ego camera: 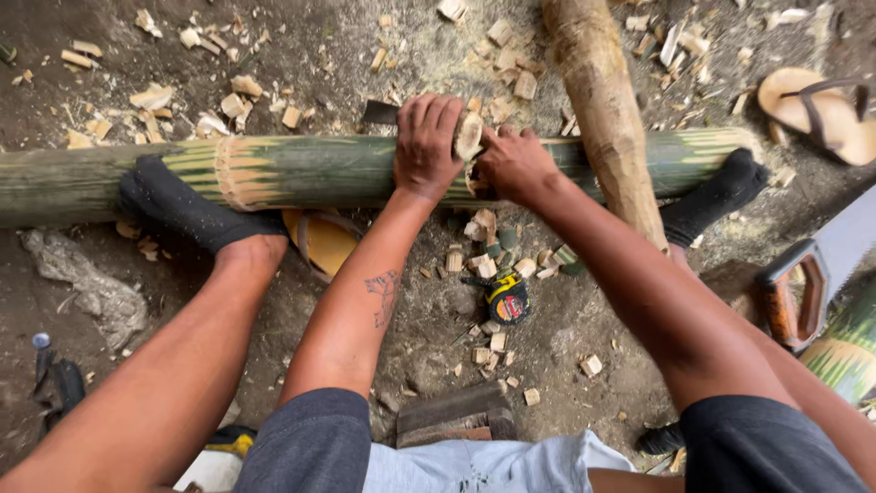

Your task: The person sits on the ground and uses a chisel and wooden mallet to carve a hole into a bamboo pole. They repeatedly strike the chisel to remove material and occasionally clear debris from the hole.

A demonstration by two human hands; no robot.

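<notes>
Both hands work at a notch cut in a green bamboo pole on the dirt floor.

The left hand [426, 146] lies flat over the pole [301, 171], fingers curled across the top onto a pale wood chip [469, 135] at the notch; its grip is closed on that chip. The right hand [514, 162] presses just beside it, fingers bent into the cut, though whether they pinch anything I cannot tell. A dark blade [380, 112] pokes out behind the left hand. Two feet in black socks [182, 208] pin the pole at either end. A thick log [607, 110] crosses over the pole on the right. Below the hands lie chips and a yellow tape measure [507, 298]; a saw [803, 288] rests at the far right.
</notes>
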